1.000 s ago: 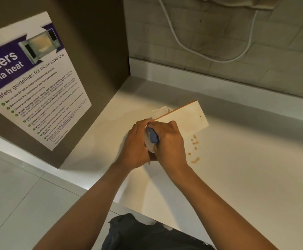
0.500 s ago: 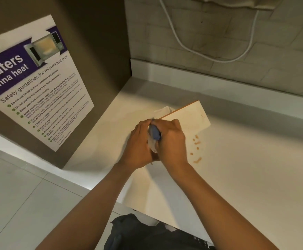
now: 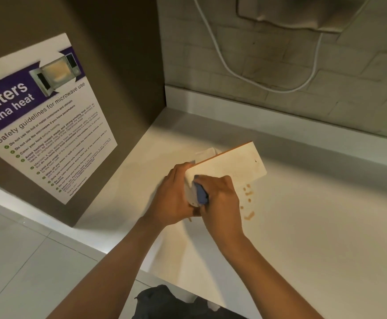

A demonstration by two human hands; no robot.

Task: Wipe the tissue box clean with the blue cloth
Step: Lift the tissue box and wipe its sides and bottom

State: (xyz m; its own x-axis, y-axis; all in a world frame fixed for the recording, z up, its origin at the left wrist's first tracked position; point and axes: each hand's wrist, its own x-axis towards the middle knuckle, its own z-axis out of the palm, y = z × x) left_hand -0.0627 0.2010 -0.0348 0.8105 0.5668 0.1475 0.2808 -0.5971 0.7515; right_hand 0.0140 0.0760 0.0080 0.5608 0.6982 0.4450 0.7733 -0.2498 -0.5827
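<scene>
The tissue box (image 3: pixel 231 164) is a pale, cream-coloured rectangular box with an orange edge along its upper-left side, resting tilted on the bench (image 3: pixel 314 226) with a white tissue (image 3: pixel 205 153) projecting behind it. The blue cloth (image 3: pixel 201 196) is bunched and pressed against the box's near end.

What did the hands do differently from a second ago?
Very little. The right hand keeps the blue cloth pressed on the near end of the tissue box, shifting slightly as it rubs. The left hand still grips that end. The brown spots on the counter stayed put.
</scene>
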